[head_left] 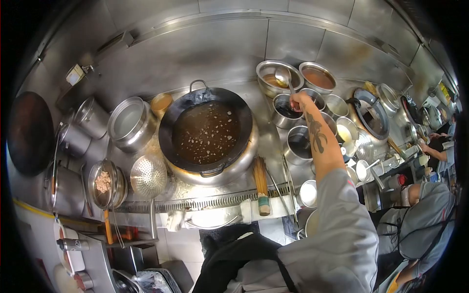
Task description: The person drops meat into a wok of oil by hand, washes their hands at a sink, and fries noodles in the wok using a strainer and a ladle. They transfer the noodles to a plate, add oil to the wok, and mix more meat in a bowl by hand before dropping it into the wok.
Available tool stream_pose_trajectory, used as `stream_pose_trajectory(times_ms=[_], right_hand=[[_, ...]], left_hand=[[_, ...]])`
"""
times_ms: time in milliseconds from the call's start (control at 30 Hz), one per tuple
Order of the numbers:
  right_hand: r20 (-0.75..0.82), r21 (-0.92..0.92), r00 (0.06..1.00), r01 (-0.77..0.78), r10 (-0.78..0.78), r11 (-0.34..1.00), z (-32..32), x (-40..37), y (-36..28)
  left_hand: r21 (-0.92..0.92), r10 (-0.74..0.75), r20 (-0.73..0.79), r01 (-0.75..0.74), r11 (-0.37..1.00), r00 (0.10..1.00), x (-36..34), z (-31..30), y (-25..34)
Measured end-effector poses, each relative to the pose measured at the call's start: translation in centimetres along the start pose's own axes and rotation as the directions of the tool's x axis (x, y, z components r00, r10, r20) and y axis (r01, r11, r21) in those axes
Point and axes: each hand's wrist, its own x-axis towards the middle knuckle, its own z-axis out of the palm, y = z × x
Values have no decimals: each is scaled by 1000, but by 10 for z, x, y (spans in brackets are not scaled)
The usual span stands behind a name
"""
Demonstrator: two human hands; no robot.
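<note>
My right hand (pixel 298 100) is stretched far forward, its fingers wrapped round the handle of a ladle (pixel 283 74). The ladle's bowl is over a wide steel basin (pixel 261 83) that holds brownish-yellow liquid. Just below my hand stands a steel pot (pixel 276 115) with dark contents. A second basin (pixel 334 84), with reddish-brown liquid, is to the right of the ladle. My left hand is out of view. Left of my reach, a big black wok (pixel 166 132) on the range holds brown liquid with pale bits floating in it.
A perforated skimmer (pixel 148 177), a strainer (pixel 93 188) with pinkish meat pieces and steel pots line the left side. A bamboo brush (pixel 261 180) lies by the range's front edge. More sauce pots crowd the right, where another person (pixel 415 219) stands close by.
</note>
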Motion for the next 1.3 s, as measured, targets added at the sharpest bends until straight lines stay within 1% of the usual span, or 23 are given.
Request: stream_pose_trajectory(times_ms=[33, 100, 200, 233, 333, 367, 467, 567, 667, 767, 867, 967, 1067, 1167, 1267, 1300], right_hand=[[76, 125, 997, -35, 26, 991, 1, 6, 0], [234, 357, 971, -130, 46, 925, -1, 19, -2], [382, 609, 924, -236, -19, 757, -2, 35, -7], [440, 741, 898, -352, -19, 572, -5, 33, -10], [441, 884, 891, -411, -107, 224, -10, 32, -13], [480, 872, 861, -447, -165, 201, -13, 34, -15], [539, 843, 813, -519, -222, 143, -19, 32, -17], [400, 916, 885, -382, -237, 119, -15, 31, -24], [376, 926, 898, -352, -230, 138, -15, 20, -35], [418, 905, 885, -387, -204, 176, -18, -1, -49], [511, 857, 821, -466, -255, 218, -19, -30, -63], [457, 888, 819, -402, -346, 222, -10, -69, -74], [549, 836, 742, -501, -385, 226, 6, -129, -85], [506, 862, 747, -459, -431, 216, 34, -181, -82], [602, 791, 658, -570, -452, 224, 63, -226, -71], [616, 776, 659, -601, -432, 190, 73, -238, -63]], left_hand=[[3, 7, 2, -7, 1000, 1000, -1, 3, 3], [-1, 22, 7, -22, 1000, 1000, -5, 9, 8], [-4, 29, 11, -29, 1000, 1000, -7, 15, 12], [-4, 30, 13, -30, 1000, 999, -8, 16, 12], [-4, 32, 18, -32, 999, 999, -8, 19, 13], [-8, 29, 15, -29, 1000, 999, -8, 20, 13], [-5, 21, 23, -21, 1000, 1000, -4, 19, 12], [5, 12, 33, -12, 1000, 999, 1, 18, 12], [11, 5, 39, -5, 1000, 999, 8, 13, 10], [17, -6, 50, 5, 1000, 999, 18, 5, 6], [15, -22, 58, 21, 1000, 998, 32, -7, -2], [25, -46, 70, 45, 999, 997, 52, -26, -9], [43, -80, 79, 77, 996, 994, 74, -54, -16], [60, -140, 82, 135, 989, 987, 89, -75, -13], [-14, -12, 204, 15, 1000, 979, 108, -98, -1], [-19, 18, 203, -15, 1000, 979, 109, -108, 3]])
